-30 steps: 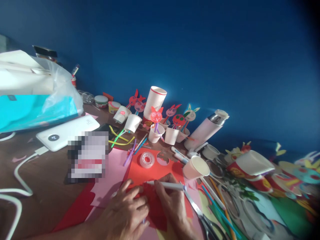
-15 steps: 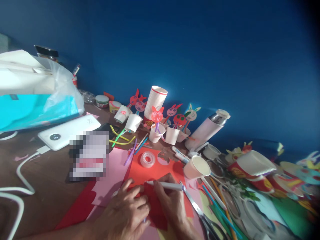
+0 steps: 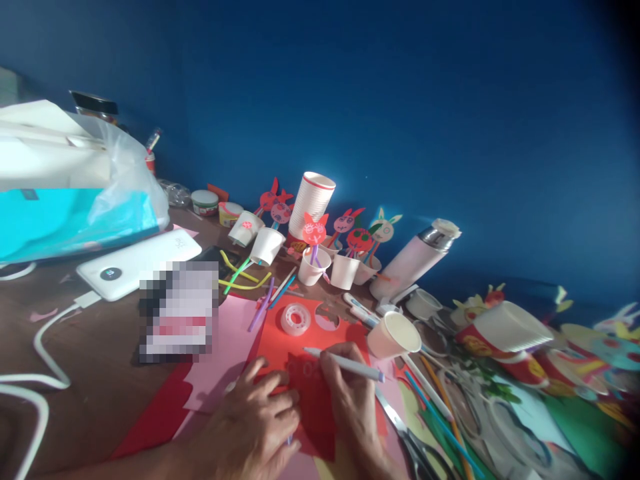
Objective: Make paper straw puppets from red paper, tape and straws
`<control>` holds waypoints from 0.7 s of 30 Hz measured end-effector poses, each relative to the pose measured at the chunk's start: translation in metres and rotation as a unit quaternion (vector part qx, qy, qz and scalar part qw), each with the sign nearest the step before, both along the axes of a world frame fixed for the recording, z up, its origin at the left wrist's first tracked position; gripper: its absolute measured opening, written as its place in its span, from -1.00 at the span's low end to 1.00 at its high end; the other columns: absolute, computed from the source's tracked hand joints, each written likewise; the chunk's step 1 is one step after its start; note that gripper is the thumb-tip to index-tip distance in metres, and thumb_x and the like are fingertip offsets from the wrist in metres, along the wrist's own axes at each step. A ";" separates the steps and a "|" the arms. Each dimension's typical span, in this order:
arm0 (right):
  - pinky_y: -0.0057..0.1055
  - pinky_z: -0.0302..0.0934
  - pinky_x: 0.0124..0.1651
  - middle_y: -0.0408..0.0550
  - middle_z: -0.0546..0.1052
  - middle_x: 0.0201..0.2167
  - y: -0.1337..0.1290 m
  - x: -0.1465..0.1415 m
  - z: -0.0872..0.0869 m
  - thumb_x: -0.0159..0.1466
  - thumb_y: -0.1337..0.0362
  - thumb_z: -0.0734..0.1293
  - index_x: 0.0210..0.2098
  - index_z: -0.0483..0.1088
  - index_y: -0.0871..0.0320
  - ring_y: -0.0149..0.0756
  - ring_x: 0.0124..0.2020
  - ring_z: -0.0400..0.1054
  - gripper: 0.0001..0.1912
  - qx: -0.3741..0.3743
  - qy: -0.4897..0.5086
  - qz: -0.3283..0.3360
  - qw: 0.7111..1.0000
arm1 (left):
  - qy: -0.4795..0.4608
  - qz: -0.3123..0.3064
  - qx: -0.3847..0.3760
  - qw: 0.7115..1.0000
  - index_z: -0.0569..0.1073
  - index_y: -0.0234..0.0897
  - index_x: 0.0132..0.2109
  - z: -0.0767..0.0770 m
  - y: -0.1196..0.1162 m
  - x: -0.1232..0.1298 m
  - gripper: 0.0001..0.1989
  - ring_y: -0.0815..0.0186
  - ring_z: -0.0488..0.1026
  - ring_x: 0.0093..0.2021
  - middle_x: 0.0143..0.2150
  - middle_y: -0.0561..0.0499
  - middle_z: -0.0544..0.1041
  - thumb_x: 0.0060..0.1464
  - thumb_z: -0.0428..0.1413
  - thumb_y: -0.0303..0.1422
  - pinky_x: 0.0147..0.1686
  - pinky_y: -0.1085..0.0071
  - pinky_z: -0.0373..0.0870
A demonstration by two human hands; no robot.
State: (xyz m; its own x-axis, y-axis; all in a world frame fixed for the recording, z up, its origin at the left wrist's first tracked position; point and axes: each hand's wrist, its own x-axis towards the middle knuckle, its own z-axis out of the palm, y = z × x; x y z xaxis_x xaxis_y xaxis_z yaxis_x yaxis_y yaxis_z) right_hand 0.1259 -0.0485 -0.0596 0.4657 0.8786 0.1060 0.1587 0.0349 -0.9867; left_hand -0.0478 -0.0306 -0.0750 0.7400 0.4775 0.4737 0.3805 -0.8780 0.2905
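1. White power bank [image 3: 137,263], far left on the brown table [image 3: 95,373], with a white cable [image 3: 45,347] running off its near end.
2. Pink paper sheet [image 3: 227,340], flat on the table, overlapped on its right by an orange-red sheet [image 3: 280,343].
3. Left hand [image 3: 255,417], fingers spread and pressed flat on a small red paper piece [image 3: 313,400], pinning it down; it grips nothing.
4. Red paper piece, lying on the orange-red sheet between the two hands, with faint circles marked near its upper edge.
5. Tape roll [image 3: 295,319], lying flat on the orange-red sheet just beyond the hands.
6. Right hand [image 3: 353,393], fingers closed in a pinch around a white pen [image 3: 345,363]; the pen's tip points left over the red piece, whether touching it cannot be told.
7. White paper cup [image 3: 393,335], tipped on its side just right of the pen.
8. Scissors [image 3: 407,437], lying beside the right wrist.
9. Pale flask [image 3: 415,260], lying tilted toward the blue wall [image 3: 400,100].
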 end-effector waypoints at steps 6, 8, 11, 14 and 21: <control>-0.50 0.16 -0.51 -0.23 0.36 -0.60 0.000 0.004 0.003 0.18 0.03 0.38 -0.47 0.28 0.11 -0.41 -0.57 0.20 -0.68 -0.007 0.067 0.021 0.997 | -0.009 0.001 0.009 1.000 0.49 -0.11 -0.18 0.000 0.002 0.000 -0.85 0.21 0.47 -0.05 -0.15 0.13 0.62 0.20 0.08 -0.21 0.19 0.18 0.10; -0.50 0.14 -0.52 -0.23 0.35 -0.61 0.000 0.003 0.002 0.16 0.02 0.39 -0.47 0.27 0.11 -0.40 -0.58 0.19 -0.67 -0.023 0.083 0.025 0.996 | -0.015 0.003 0.015 1.000 0.49 -0.12 -0.16 -0.002 0.002 0.000 -0.83 0.21 0.47 -0.05 -0.12 0.12 0.63 0.21 0.06 -0.21 0.21 0.17 0.08; -0.50 0.14 -0.51 -0.23 0.35 -0.62 0.000 0.003 0.000 0.14 0.02 0.41 -0.48 0.26 0.11 -0.41 -0.57 0.19 -0.65 -0.037 0.083 0.025 0.996 | 0.002 0.005 0.016 1.000 0.49 -0.12 -0.14 -0.004 0.002 -0.001 -0.81 0.19 0.48 -0.05 -0.12 0.11 0.63 0.20 0.05 -0.20 0.21 0.16 0.07; -0.49 0.13 -0.51 -0.22 0.34 -0.63 0.000 0.003 0.001 0.12 0.01 0.42 -0.51 0.27 0.12 -0.39 -0.57 0.19 -0.64 -0.045 0.067 0.029 0.996 | 0.003 0.002 0.007 1.000 0.49 -0.11 -0.15 -0.003 0.001 -0.001 -0.81 0.18 0.48 -0.04 -0.14 0.13 0.63 0.20 0.03 -0.19 0.20 0.14 0.07; -0.49 0.11 -0.53 -0.22 0.34 -0.64 0.000 0.002 0.003 0.11 0.01 0.41 -0.54 0.25 0.12 -0.40 -0.58 0.18 -0.63 -0.056 0.049 0.047 0.996 | 0.015 0.001 -0.020 1.000 0.49 -0.11 -0.16 -0.002 0.001 0.000 -0.82 0.17 0.46 -0.02 -0.18 0.11 0.62 0.17 0.04 -0.23 0.23 0.12 0.07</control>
